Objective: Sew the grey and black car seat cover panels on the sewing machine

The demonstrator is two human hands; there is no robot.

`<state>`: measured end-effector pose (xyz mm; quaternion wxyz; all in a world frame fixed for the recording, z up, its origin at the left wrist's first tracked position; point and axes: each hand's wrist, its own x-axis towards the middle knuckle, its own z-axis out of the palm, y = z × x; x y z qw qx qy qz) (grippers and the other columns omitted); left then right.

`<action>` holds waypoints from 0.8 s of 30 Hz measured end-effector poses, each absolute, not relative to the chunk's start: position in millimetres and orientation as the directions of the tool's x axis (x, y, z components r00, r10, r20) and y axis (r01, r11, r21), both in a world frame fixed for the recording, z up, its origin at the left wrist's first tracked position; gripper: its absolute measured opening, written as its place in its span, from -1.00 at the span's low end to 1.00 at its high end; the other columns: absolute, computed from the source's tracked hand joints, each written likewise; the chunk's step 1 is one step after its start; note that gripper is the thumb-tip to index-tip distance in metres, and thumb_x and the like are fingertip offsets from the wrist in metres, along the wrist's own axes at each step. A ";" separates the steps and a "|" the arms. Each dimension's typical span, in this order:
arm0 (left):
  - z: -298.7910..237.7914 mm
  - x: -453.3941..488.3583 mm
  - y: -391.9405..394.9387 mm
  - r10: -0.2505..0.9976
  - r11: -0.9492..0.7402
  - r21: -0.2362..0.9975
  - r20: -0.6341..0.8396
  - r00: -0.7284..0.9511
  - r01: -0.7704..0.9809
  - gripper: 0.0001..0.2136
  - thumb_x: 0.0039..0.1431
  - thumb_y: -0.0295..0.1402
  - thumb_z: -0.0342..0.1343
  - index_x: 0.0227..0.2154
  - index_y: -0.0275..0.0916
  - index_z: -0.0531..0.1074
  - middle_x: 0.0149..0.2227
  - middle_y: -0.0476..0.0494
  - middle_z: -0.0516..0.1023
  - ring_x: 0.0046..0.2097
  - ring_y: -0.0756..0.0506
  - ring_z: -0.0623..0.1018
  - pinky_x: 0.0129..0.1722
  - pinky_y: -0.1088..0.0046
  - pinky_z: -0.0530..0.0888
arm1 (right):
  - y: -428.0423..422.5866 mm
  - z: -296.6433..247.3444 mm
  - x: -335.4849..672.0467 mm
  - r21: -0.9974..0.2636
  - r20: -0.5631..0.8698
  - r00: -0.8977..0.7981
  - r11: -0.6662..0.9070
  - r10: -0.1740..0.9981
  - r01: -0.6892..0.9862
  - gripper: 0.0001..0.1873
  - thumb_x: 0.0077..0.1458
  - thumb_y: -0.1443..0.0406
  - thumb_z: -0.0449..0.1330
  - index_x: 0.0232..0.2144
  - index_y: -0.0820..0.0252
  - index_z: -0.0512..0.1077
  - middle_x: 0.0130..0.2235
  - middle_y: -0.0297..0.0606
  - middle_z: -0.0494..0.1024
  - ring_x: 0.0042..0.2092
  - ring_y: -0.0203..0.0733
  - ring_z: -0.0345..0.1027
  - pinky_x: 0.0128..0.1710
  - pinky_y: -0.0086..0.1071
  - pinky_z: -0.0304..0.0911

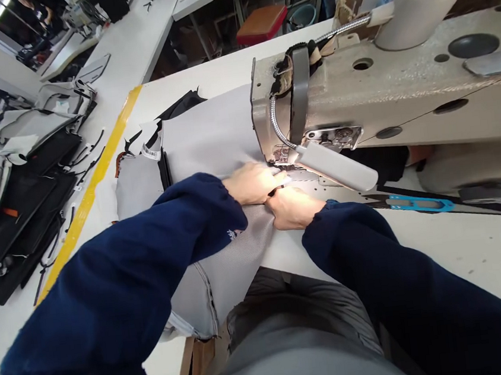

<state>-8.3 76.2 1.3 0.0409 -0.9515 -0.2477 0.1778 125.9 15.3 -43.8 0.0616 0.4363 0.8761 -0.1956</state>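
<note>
Left hand (254, 182) and right hand (292, 207), each grip pinched on the grey fabric (209, 138), lying on the surface (463, 248) under the sewing machine (379, 90) foot. Teal bucket (302, 16) behind, contents hidden.

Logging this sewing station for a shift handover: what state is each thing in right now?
left hand, flat, pressing the grey fabric beside the presser foot
right hand, curled, gripping the grey fabric at its edge
grey fabric, spread under the sewing machine, hanging off the table
blue thread snips, lying on the table, untouched
fabric pieces, heaped at far left
</note>
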 end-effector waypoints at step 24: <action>0.1 3.1 65.4 0.491 -0.869 -0.155 -0.391 0.779 0.469 -0.73 0.26 -0.50 -0.06 -0.10 -0.44 0.49 -0.34 -0.35 0.59 -0.25 -0.22 0.58 -0.38 0.33 0.29 | -15.3 -39.4 135.3 0.000 -0.237 -0.605 0.623 0.760 0.783 -0.56 0.13 0.52 -0.01 -0.01 0.63 0.48 0.02 0.48 0.46 -0.27 0.07 0.53 -0.43 -0.24 0.34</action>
